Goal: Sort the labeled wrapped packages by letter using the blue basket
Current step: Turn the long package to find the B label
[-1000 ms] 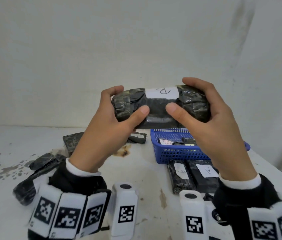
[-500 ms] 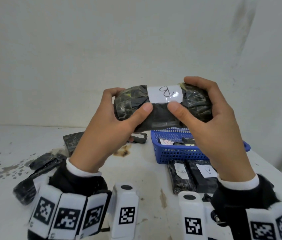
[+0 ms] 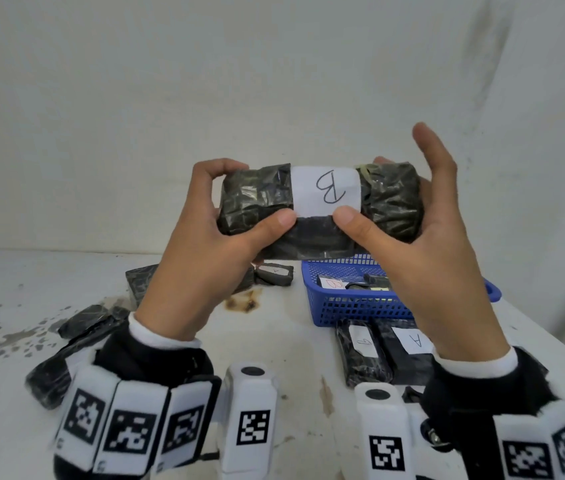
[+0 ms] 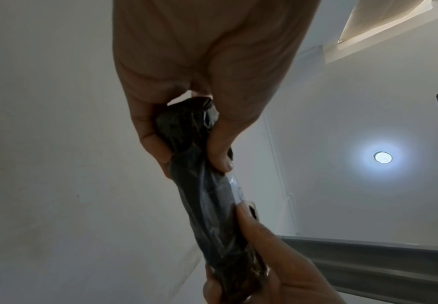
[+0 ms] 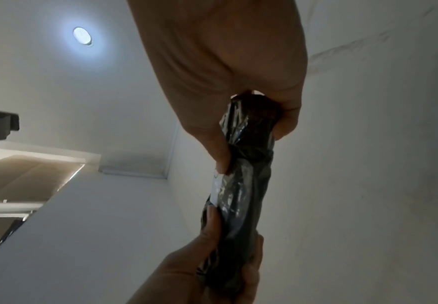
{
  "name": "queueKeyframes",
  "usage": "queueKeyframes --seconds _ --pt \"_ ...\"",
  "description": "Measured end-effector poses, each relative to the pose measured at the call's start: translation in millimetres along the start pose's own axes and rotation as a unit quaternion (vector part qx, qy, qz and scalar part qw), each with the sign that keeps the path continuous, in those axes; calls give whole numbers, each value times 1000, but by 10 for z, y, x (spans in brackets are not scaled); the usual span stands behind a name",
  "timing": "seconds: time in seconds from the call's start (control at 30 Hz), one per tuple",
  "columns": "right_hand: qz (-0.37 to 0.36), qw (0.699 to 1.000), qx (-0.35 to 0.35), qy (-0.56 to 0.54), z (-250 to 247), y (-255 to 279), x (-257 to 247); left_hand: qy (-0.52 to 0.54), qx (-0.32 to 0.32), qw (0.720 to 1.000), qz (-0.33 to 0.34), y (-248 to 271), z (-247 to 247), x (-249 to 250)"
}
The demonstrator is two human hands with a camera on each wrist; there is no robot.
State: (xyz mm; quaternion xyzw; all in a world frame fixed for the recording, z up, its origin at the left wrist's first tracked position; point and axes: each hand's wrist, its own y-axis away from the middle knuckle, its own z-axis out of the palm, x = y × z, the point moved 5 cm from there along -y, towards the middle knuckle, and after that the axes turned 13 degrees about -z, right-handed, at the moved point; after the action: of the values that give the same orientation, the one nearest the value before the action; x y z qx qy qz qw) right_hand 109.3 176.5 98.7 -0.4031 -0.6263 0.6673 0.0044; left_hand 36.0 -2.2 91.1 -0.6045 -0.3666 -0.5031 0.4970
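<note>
I hold a black wrapped package point(image 3: 322, 206) up in front of me with both hands, its white label marked B point(image 3: 326, 191) facing me. My left hand point(image 3: 218, 216) grips its left end, thumb in front and fingers curled over the top. My right hand point(image 3: 409, 209) pinches the right end, thumb on the label's lower edge and fingers behind, with the index finger lifted straight up. The wrist views show the same package point(image 4: 210, 195) point(image 5: 241, 185) edge-on between both hands. The blue basket point(image 3: 357, 303) stands below on the table and holds a B-labelled package point(image 3: 331, 283).
Two black packages lie in front of the basket, one labelled A point(image 3: 409, 344), the other point(image 3: 360, 351) with an unclear mark. More black packages lie at the left point(image 3: 83, 320) and behind my left hand point(image 3: 274, 273). The white table point(image 3: 274, 341) is stained; walls close it in behind and right.
The package has been rolled toward me, so the B label now faces me fully. My right index finger has lifted off the package's top.
</note>
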Motion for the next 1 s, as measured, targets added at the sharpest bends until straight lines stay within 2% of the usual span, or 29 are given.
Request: queueKeyframes --seconds 0.13,0.33,0.7,1.0 --pt "20 997 13 -70 -15 -32 14 15 -12 1000 22 -8 -25 18" --pt "24 999 -37 -28 -7 -29 41 33 -57 998 -15 14 23 32" --pt "40 998 -28 -46 -10 -26 49 13 -16 1000 -17 -23 -20 -9" --pt "7 999 -27 34 22 -7 -12 -46 53 997 -18 -12 -6 -20"
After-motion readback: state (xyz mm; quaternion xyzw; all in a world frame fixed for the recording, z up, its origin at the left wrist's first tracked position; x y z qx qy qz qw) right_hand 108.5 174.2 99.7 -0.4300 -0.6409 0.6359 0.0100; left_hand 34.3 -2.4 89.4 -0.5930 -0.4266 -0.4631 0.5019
